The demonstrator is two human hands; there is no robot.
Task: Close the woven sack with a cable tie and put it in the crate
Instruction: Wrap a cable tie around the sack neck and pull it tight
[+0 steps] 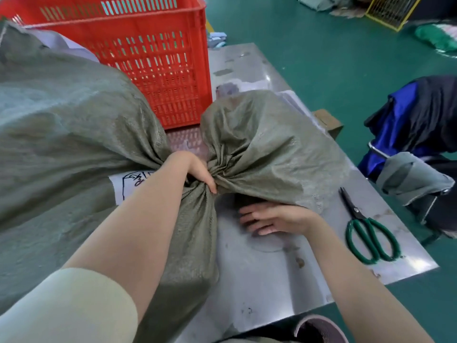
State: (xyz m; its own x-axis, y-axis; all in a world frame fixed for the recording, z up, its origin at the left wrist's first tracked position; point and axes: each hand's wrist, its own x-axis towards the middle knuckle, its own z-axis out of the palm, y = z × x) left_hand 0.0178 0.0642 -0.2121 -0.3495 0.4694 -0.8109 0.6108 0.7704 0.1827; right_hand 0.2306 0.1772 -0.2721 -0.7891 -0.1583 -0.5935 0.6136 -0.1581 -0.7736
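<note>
The left hand (197, 170) clenches the woven sack's (74, 125) gathered neck; the right hand (269, 219) lies flat on the table (272, 280).

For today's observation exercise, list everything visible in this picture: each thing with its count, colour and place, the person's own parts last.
woven sack: one, grey-green, left on table, neck bunched
crate: one, red, back of table behind the sack
scissors: one pair, green handles, right side of table
table: one, shiny metal, centre
paper label: one, white with black writing, on the sack
floor: green
cloth heap: blue and dark, right of table
left hand: grip shut around the sack's neck
right hand: open, flat on the table under the sack's flared top
</note>
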